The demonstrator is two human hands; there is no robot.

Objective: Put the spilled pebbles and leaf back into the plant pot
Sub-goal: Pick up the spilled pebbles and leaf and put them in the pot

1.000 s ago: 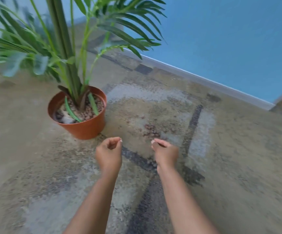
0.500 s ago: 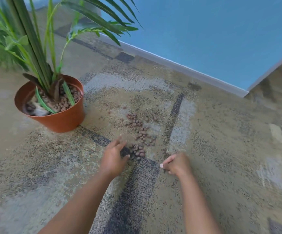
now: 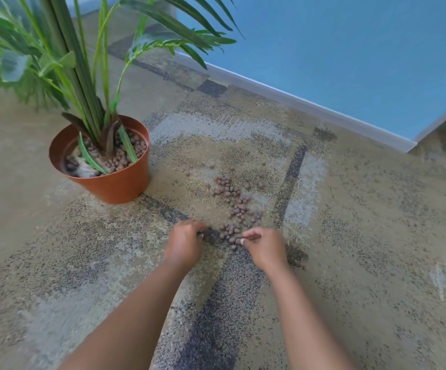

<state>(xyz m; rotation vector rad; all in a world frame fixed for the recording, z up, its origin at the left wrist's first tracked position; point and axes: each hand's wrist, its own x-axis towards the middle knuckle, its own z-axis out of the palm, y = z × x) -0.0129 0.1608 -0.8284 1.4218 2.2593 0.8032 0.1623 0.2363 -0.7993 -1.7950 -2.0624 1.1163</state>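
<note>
Loosely, small round brown pebbles dot speckled carpet.

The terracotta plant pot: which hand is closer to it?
Left. The left hand is down-right of the plant pot; the right hand is farther right, across the nearest spilled pebbles.

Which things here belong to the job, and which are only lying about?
For the job: spilled pebbles; plant pot; left hand and right hand, both at the pile's near end.
Only lying about: carpet; blue wall; skirting board.
</note>
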